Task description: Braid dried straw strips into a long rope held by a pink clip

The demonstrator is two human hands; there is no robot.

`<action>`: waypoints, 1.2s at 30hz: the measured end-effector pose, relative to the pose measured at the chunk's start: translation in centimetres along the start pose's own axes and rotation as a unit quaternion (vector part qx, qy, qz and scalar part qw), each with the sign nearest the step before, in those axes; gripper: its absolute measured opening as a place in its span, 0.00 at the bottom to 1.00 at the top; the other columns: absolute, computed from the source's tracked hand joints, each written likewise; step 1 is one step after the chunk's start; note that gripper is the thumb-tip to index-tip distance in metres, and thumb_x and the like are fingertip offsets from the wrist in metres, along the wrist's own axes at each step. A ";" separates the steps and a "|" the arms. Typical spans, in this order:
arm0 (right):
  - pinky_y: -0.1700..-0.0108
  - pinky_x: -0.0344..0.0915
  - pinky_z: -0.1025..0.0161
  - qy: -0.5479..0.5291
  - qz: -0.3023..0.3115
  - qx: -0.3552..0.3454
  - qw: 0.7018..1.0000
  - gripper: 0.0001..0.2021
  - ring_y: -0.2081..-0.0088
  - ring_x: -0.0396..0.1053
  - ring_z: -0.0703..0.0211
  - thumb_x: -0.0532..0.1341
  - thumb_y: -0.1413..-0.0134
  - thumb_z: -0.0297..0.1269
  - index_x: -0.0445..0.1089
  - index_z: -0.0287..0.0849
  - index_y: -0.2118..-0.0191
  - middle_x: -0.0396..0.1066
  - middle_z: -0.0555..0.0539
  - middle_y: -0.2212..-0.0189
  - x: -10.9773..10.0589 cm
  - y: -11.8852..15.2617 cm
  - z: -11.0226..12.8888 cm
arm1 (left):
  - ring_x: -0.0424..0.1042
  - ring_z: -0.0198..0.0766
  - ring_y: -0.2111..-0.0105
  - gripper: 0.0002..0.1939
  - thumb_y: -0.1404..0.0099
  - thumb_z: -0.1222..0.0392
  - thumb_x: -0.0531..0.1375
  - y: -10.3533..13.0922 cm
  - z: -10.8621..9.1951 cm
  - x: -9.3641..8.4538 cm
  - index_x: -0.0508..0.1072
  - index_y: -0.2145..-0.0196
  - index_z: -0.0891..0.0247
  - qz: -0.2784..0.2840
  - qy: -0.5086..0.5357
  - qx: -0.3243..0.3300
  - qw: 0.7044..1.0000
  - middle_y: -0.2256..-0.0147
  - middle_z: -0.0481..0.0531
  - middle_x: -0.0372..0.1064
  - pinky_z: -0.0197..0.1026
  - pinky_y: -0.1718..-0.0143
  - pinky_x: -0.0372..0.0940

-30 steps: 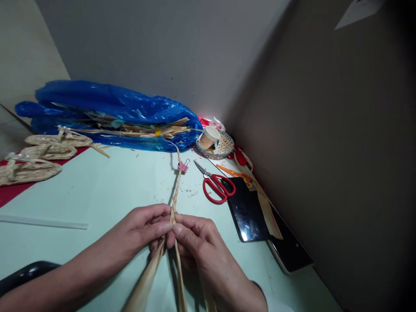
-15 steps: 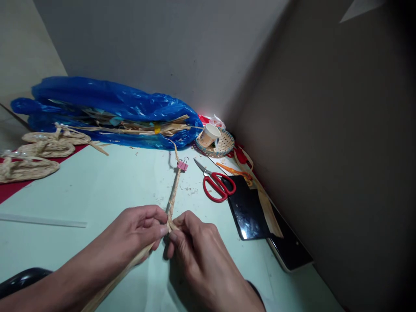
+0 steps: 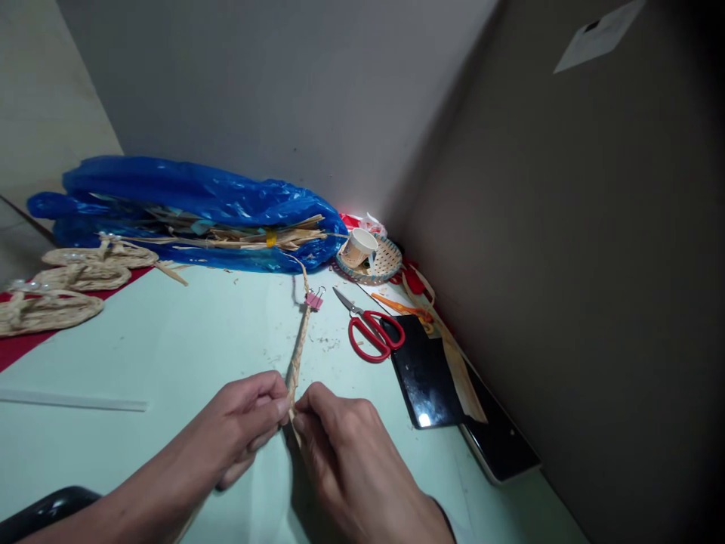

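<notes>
A pale straw braid (image 3: 300, 347) runs from a pink binder clip (image 3: 313, 301) down toward me. At its near end my left hand (image 3: 249, 419) pinches the braid between thumb and fingers. Close on the other side, my right hand (image 3: 345, 446) grips the straw strands where they leave the braid, thumb against forefinger. Part of the loose straw hangs below the fingers; more of it shows under my left forearm. Beyond the clip a thin tail of the braid curls toward the blue bag.
Red-handled scissors (image 3: 371, 332) lie right of the braid, beside a black tablet-like slab (image 3: 424, 385). Behind stand a blue plastic bag (image 3: 186, 177) of straw and a woven basket (image 3: 388, 261) holding a paper cup (image 3: 360, 245). Woven straw sandals (image 3: 57, 308) sit at left.
Both hands remain at the braid's near end and have drawn closer together. The loose straw under my left wrist is now mostly hidden. The view has tilted slightly upward.
</notes>
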State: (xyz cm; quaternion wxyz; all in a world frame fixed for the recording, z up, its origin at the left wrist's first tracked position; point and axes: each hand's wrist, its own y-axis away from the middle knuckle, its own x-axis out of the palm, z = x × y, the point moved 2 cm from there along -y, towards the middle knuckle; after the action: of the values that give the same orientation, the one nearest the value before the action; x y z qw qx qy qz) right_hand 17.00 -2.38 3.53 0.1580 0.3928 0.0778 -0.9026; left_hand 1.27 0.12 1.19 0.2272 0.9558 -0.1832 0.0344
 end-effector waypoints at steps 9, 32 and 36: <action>0.76 0.52 0.61 0.136 -0.179 -0.162 0.961 0.12 0.78 0.64 0.60 0.54 0.34 0.31 0.67 0.43 0.70 0.68 0.49 0.76 0.9 0.9 -0.1 | 0.59 0.33 0.79 0.16 0.41 0.47 0.60 0.0 0.3 -0.1 0.66 0.79 0.60 -0.090 -0.160 0.080 0.980 0.83 0.42 0.63 0.37 0.74 0.53; 0.65 0.63 0.66 -0.286 0.061 0.047 0.955 0.13 0.72 0.68 0.63 0.56 0.30 0.39 0.73 0.41 0.65 0.72 0.51 0.73 -0.5 -1.1 -0.1 | 0.48 0.28 0.82 0.19 0.45 0.43 0.68 0.8 0.1 -0.7 0.72 0.69 0.61 -0.020 -0.039 0.013 0.999 0.77 0.43 0.73 0.33 0.80 0.42; 0.68 0.57 0.67 -0.322 0.044 0.065 0.944 0.13 0.75 0.59 0.67 0.59 0.33 0.36 0.71 0.40 0.71 0.66 0.54 0.77 0.5 -1.5 -0.7 | 0.61 0.32 0.77 0.16 0.42 0.45 0.66 1.1 -0.2 -0.4 0.72 0.70 0.61 -0.025 -0.071 0.041 0.996 0.75 0.44 0.72 0.34 0.73 0.56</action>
State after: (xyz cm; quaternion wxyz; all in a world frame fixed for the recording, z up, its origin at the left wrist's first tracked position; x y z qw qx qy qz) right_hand 16.61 -0.87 2.76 0.1883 0.0940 -0.0535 -0.9761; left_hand 0.52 -0.62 1.79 0.1746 0.9687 -0.1738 -0.0317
